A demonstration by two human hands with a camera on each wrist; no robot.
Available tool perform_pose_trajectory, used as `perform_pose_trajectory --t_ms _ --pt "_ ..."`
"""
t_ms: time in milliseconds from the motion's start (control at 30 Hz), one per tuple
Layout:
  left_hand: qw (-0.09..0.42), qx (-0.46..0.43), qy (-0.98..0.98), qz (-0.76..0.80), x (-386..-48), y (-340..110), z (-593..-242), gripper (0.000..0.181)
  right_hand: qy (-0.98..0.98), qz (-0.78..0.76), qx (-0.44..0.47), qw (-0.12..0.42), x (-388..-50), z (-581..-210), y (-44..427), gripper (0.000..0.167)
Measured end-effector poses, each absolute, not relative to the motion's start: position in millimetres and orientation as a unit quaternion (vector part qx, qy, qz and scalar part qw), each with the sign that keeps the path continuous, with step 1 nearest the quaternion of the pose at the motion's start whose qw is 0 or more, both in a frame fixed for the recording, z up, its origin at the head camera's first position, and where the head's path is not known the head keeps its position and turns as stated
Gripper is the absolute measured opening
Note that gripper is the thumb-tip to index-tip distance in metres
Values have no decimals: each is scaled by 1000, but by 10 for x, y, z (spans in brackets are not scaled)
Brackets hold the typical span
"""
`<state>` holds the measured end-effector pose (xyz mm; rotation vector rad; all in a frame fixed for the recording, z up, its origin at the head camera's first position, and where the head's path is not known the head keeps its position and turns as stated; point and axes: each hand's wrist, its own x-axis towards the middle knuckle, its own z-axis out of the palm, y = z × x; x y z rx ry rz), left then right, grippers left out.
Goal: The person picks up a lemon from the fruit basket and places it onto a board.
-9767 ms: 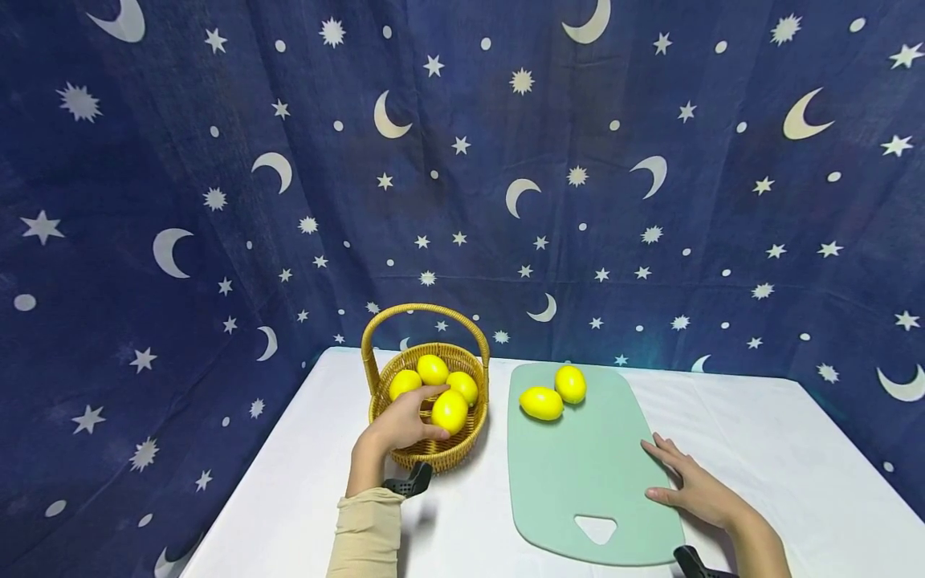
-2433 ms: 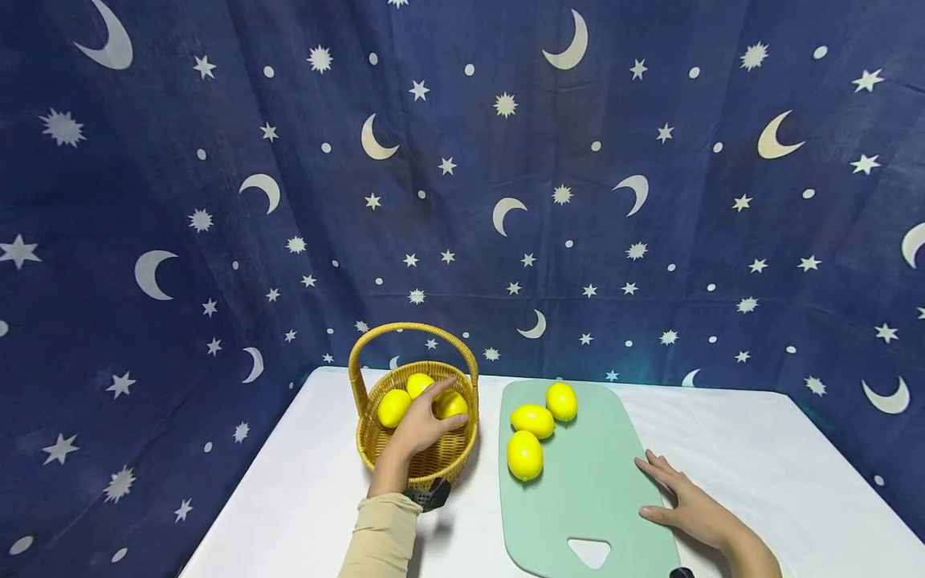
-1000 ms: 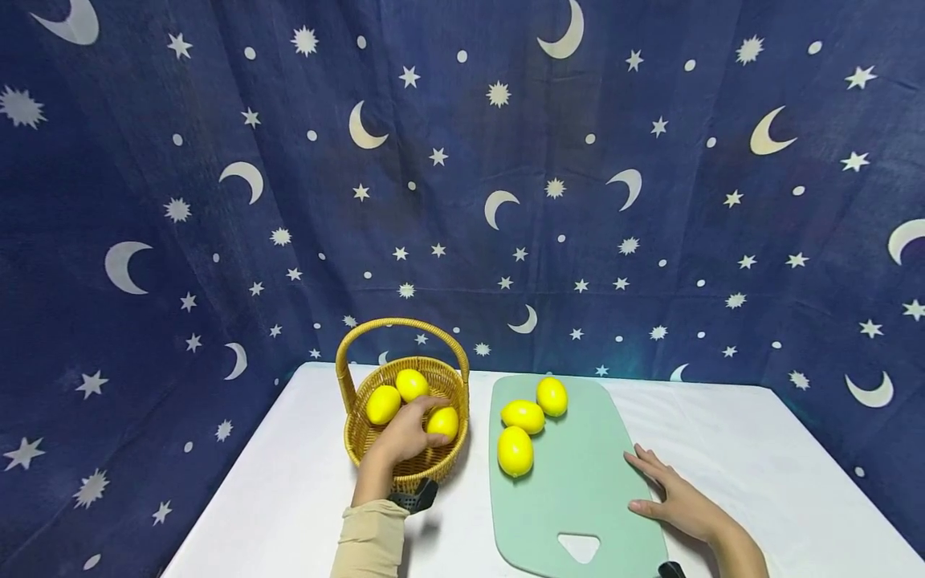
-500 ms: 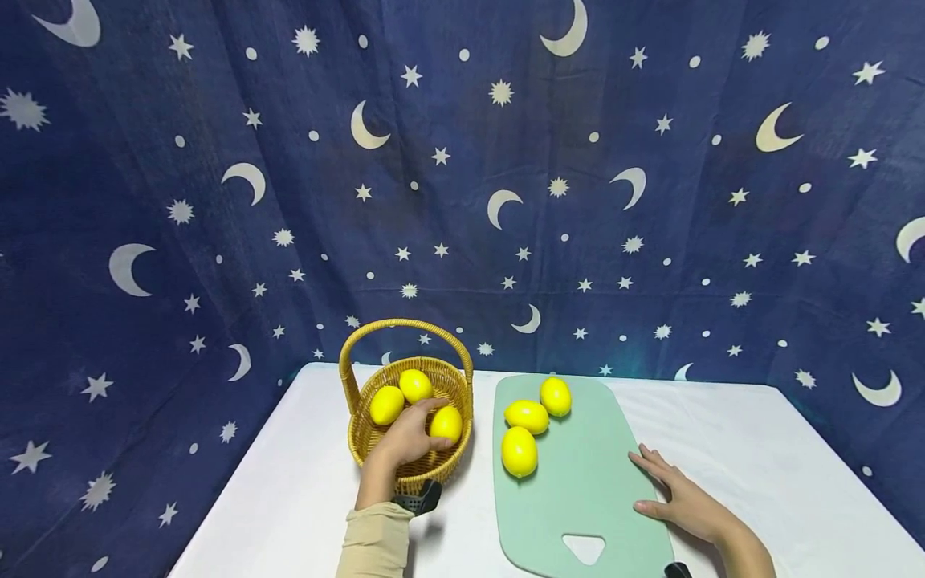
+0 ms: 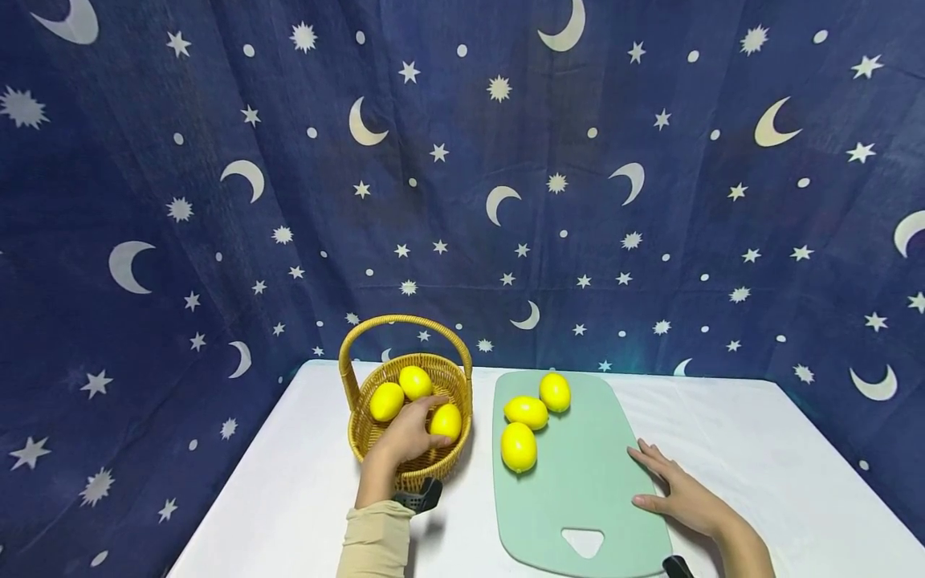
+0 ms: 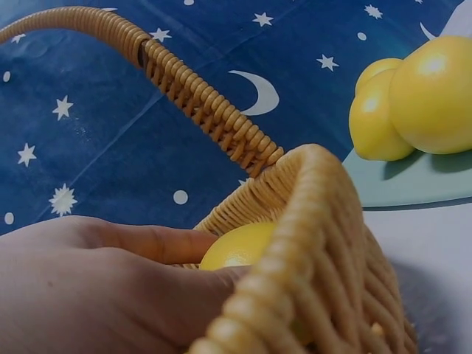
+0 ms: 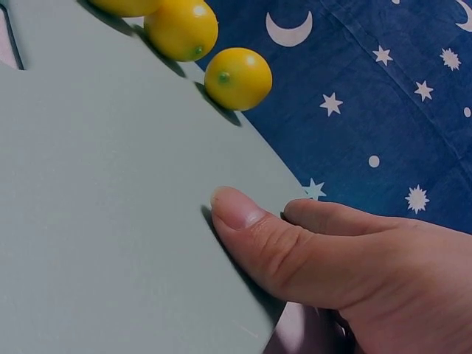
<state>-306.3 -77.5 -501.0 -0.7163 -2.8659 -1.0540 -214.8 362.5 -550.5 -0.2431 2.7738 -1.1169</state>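
Lemons (image 5: 386, 401) lay in two groups on the white table (image 5: 275, 498). At left stood a wicker basket (image 5: 433, 475), its handle (image 5: 405, 319) arching above, with two lemons loose in its left and far parts. From the near side, the left hand (image 5: 405, 435), below it a beige sleeve (image 5: 374, 542), dipped inside and grasped a third lemon (image 5: 446, 422) between thumb and fingers, by the basket's right wall. Right of that lay a pale green board (image 5: 578, 482), three more lemons close together on its far left part. Farther right, the right hand (image 5: 685, 499) was at the board's right edge, its grip released, fingers outstretched, thumb over the surface. Across the far side hung a blue star-and-moon curtain (image 5: 462, 209).
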Motion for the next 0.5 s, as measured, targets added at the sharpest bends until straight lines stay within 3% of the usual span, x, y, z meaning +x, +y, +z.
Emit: perform_pose_trajectory --t_ms 500 --pt "7 -210 -916 -341 -2938 -830 -4896 64 918 -380 -95 66 -2151 -5502 3631 83"
